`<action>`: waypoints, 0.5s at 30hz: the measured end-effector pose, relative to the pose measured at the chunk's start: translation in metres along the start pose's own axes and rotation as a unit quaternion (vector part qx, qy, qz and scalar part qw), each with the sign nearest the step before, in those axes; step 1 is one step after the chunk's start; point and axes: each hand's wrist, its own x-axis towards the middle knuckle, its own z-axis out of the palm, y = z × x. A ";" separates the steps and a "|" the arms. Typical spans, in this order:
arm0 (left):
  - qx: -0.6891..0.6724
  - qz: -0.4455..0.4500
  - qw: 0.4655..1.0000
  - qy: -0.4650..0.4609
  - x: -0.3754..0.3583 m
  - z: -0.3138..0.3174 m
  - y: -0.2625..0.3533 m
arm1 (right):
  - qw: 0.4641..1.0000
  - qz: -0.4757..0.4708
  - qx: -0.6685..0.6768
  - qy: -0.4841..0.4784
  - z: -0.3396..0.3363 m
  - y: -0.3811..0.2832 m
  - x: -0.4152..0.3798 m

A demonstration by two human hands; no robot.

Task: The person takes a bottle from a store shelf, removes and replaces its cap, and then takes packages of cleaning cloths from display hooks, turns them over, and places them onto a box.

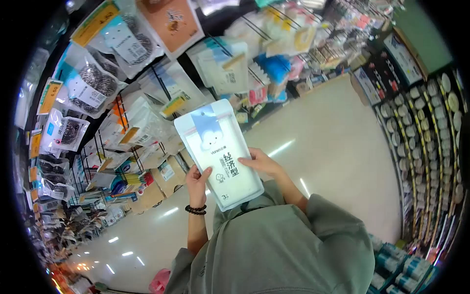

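A flat white packet [218,147] with a pale blue flap, a cloud face and dark Chinese characters is held upright in front of my body. My left hand [198,183] grips its left edge, thumb on the front face. On the opposite edge, my right hand [260,161] holds it with the thumb over the front. The other fingers of both hands are partly hidden behind the packet. What lies inside looks white, but I cannot make out its kind. Similar pale packets [223,66] hang on hooks just beyond it.
Metal scourers in bags [93,81] hang at the left with orange price tags [49,96]. A rack of round items [423,127] stands at the right, near printed boxes [384,73]. Cardboard boxes [169,174] sit low under the hooks. The shiny floor [338,142] runs between the shelves.
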 end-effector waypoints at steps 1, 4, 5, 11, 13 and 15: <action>0.003 -0.002 1.000 0.014 -0.007 0.008 -0.002 | 0.999 0.001 0.046 0.007 -0.005 0.018 -0.010; -0.047 -0.041 0.998 0.008 -0.020 0.019 -0.017 | 0.996 0.005 0.073 0.042 -0.011 0.028 -0.055; -0.050 -0.051 0.997 -0.002 -0.027 0.031 -0.014 | 0.994 0.005 0.096 0.059 -0.013 0.034 -0.070; -0.046 -0.104 0.986 -0.118 -0.044 0.073 -0.046 | 0.964 -0.038 0.129 0.228 -0.029 0.050 -0.149; -0.045 -0.104 0.981 -0.159 -0.051 0.097 -0.045 | 0.955 -0.051 0.112 0.271 -0.037 0.053 -0.172; -0.033 -0.132 0.971 -0.195 -0.049 0.115 -0.046 | 0.940 -0.072 0.114 0.314 -0.042 0.050 -0.188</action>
